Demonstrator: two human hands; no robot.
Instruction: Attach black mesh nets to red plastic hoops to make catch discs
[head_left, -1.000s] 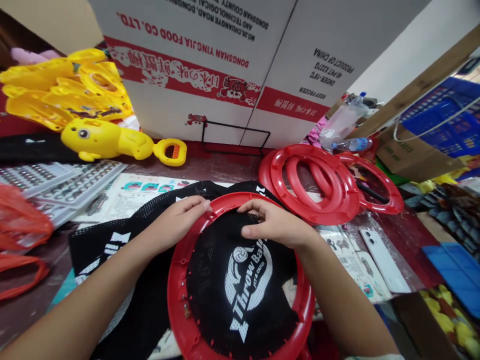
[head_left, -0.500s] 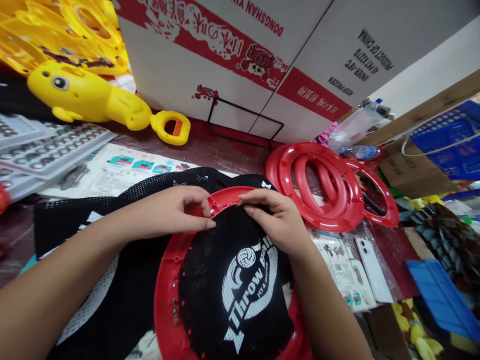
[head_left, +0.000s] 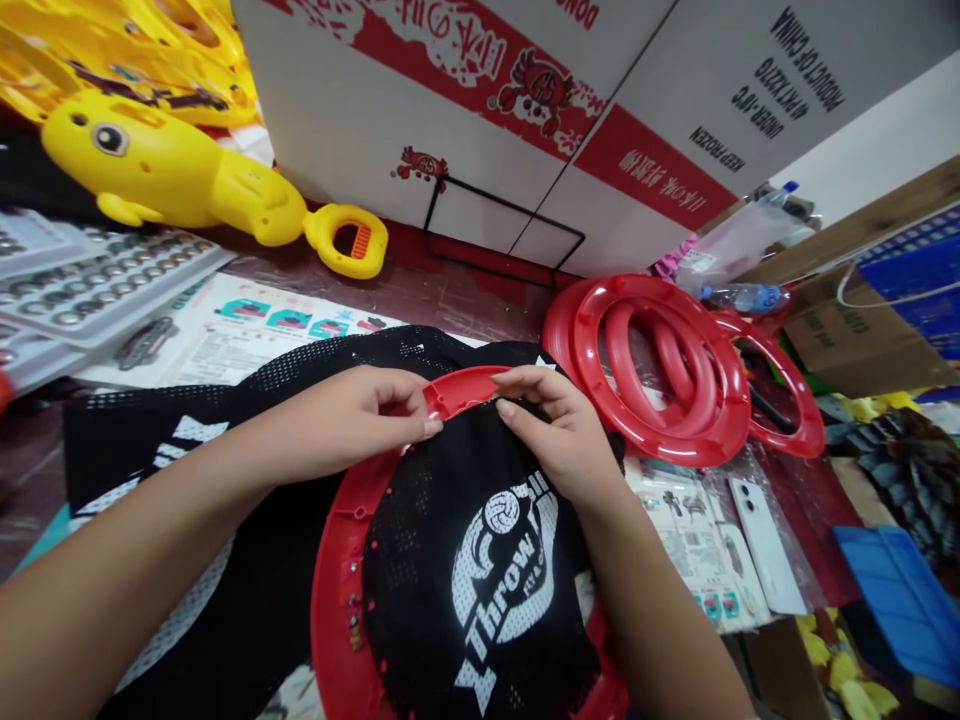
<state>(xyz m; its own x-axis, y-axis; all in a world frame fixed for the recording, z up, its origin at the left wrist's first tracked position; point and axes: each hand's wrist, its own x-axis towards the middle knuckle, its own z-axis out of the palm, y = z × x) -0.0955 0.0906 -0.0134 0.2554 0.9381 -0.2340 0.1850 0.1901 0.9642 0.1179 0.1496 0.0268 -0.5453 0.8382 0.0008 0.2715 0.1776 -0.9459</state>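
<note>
A red plastic ring (head_left: 339, 570) lies tilted in front of me, with a round of black mesh fabric (head_left: 420, 580) printed "Throw Ball" across its opening. My left hand (head_left: 386, 410) is closed at the ring's upper left rim, its thumb and forefinger pressed close together beside the fabric edge. On the upper right, my right hand (head_left: 559, 425) pinches the fabric's edge against the rim, thumb below and fingers above. Small metal bits sit along the ring's left inner side. More printed black mesh (head_left: 292, 540) is spread beneath the ring and my left forearm.
Stacked red rings (head_left: 660, 370) lie at the right, near a white phone (head_left: 765, 545). A yellow whale-like toy (head_left: 172, 170) and trays of round metal pieces (head_left: 112, 290) are at the left. Behind stand a white carton (head_left: 360, 120) and a black wire frame (head_left: 502, 235).
The view has shifted slightly, so the background sits a little differently. Both hands stay at the ring's upper rim, and my right fingers have moved only a little along the fabric edge.
</note>
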